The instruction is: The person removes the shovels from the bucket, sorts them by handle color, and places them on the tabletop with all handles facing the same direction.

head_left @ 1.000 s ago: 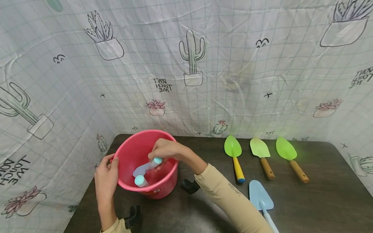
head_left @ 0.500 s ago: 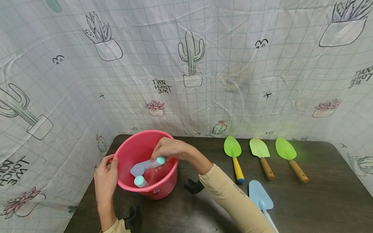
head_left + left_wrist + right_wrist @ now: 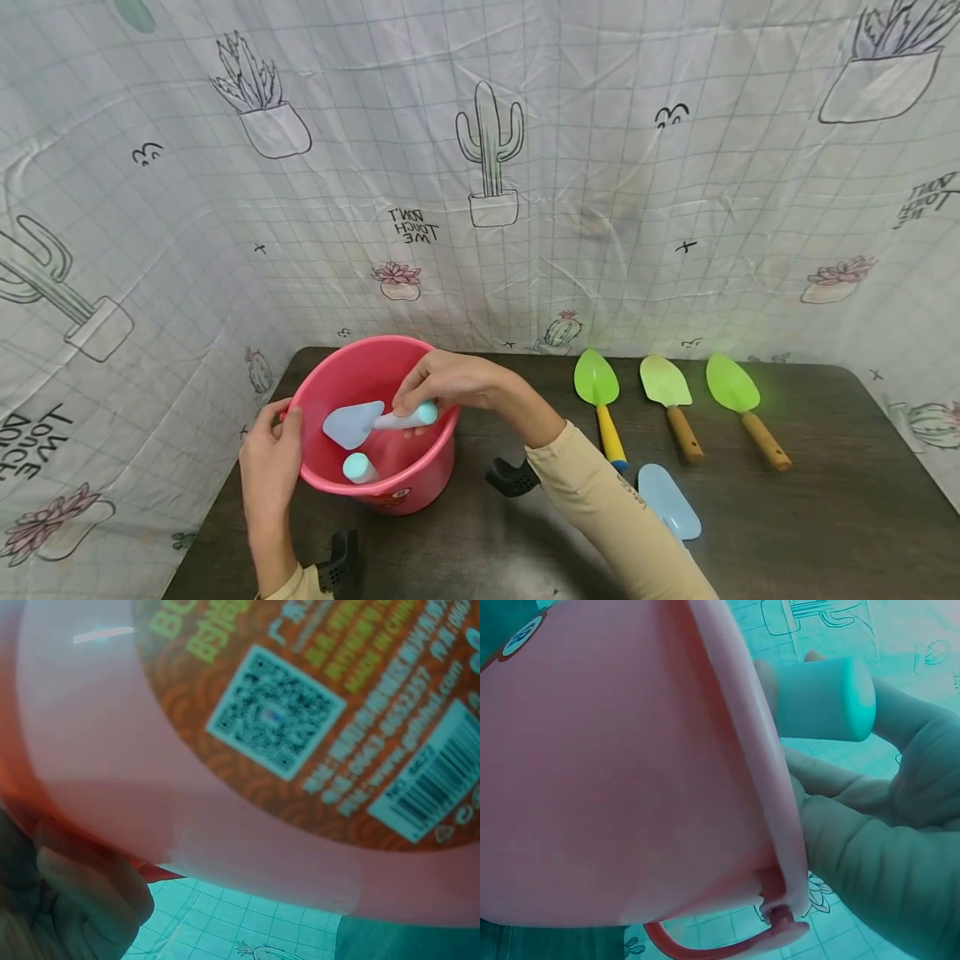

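A pink bucket point(image 3: 427, 482) stands at the left of the dark table. My left hand point(image 3: 270, 462) grips its left rim; in the left wrist view curled fingers point(image 3: 94, 889) show below the labelled bucket wall point(image 3: 82, 750). Just inside the right part of the rim, my right hand point(image 3: 448, 385) holds a hand trowel point(image 3: 351, 425) by its pale handle with an aqua end. Its light blue blade points left across the bucket's mouth. A second pale handle point(image 3: 360, 468) with an aqua end leans at the front inside rim; its lower part is hidden. The trowel's handle end point(image 3: 829, 697) shows in the right wrist view.
Three green-bladed trowels lie at the back right: one with a yellow handle point(image 3: 611, 433) and two with wooden handles point(image 3: 686, 433) point(image 3: 767, 442). A light blue shovel point(image 3: 667, 500) lies nearer, partly covered by my right sleeve point(image 3: 615, 517). A printed cloth point(image 3: 600, 167) hangs behind.
My right hand has lifted the trowel and moved slightly right, bringing the blade up into fuller view. My left hand has stayed on the rim.
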### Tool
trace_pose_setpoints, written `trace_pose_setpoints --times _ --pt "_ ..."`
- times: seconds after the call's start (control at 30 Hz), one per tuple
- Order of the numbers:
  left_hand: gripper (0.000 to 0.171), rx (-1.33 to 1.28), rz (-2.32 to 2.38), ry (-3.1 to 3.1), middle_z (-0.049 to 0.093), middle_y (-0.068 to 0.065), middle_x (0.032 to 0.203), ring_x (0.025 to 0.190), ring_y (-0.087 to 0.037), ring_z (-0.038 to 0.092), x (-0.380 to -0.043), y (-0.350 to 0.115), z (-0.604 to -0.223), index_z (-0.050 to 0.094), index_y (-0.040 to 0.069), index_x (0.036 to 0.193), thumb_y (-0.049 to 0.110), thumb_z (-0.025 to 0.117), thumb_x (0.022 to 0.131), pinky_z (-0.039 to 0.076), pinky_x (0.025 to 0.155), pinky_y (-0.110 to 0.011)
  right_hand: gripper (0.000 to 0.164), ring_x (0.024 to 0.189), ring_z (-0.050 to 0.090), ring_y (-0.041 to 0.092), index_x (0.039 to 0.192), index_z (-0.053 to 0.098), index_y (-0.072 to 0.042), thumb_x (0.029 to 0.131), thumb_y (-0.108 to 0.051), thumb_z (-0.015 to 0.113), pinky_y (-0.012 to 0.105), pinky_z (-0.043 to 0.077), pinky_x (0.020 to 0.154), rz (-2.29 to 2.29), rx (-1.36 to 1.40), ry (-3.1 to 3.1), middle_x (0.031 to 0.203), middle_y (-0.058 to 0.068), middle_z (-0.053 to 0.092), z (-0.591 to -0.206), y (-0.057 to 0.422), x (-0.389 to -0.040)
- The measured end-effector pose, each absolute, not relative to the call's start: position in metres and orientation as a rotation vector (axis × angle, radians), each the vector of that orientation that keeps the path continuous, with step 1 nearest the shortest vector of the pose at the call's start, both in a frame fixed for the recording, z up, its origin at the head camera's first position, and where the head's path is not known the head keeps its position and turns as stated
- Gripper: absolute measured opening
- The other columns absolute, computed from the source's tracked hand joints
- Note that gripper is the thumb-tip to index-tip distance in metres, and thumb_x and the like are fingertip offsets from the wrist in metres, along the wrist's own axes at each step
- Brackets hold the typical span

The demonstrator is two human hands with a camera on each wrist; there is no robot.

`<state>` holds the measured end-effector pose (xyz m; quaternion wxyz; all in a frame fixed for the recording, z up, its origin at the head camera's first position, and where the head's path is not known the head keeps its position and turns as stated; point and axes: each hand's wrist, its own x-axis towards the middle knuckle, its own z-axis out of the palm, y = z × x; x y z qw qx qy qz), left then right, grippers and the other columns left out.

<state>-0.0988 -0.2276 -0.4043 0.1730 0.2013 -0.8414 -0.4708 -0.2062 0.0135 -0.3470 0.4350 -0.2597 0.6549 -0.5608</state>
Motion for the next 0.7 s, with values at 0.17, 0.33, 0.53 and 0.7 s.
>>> trace_pose_setpoints --times 0.17,0.33,0.53,0.7 --pt "0.049 0.575 -1.336 -2.388 0.066 -0.034 0.122 0.093 -0.042 0.069 -0.099 -0.228 -0.404 0.051 -0.005 0.144 0.029 0.044 0.109 0.048 0.06 -0.021 0.027 0.074 0.071 0.021 0.117 0.07 0.012 0.097 -0.005 0.065 0.032 0.059 0.078 -1.447 -0.594 1.617 0.09 0.014 0.074 -0.348 0.018 -0.206" --pt "0.05 0.57 -1.34 -2.396 0.066 -0.033 0.122 0.094 -0.042 0.069 -0.1 -0.228 -0.404 0.051 -0.005 0.144 0.029 0.044 0.109 0.048 0.061 -0.021 0.03 0.078 0.073 0.022 0.121 0.068 0.012 0.098 -0.007 0.063 0.035 0.059 0.081 -1.484 -0.572 1.605 0.099 0.017 0.075 -0.348 0.022 -0.205" --pt "0.049 0.568 -1.327 -2.403 0.067 -0.034 0.122 0.092 -0.041 0.069 -0.1 -0.229 -0.403 0.052 -0.005 0.144 0.029 0.043 0.109 0.048 0.06 -0.022 0.033 0.077 0.072 0.019 0.124 0.066 0.014 0.098 -0.006 0.061 0.029 0.058 0.076 -1.517 -0.585 1.551 0.098 0.015 0.075 -0.348 0.025 -0.205" --pt "0.048 0.571 -1.322 -2.405 0.067 -0.034 0.119 0.084 -0.035 0.069 -0.101 -0.229 -0.403 0.052 -0.005 0.143 0.028 0.044 0.109 0.048 0.058 -0.022 0.032 0.078 0.071 0.018 0.123 0.066 0.015 0.099 -0.006 0.059 0.028 0.057 0.076 -1.565 -0.589 1.514 0.096 0.014 0.075 -0.35 0.026 -0.205"
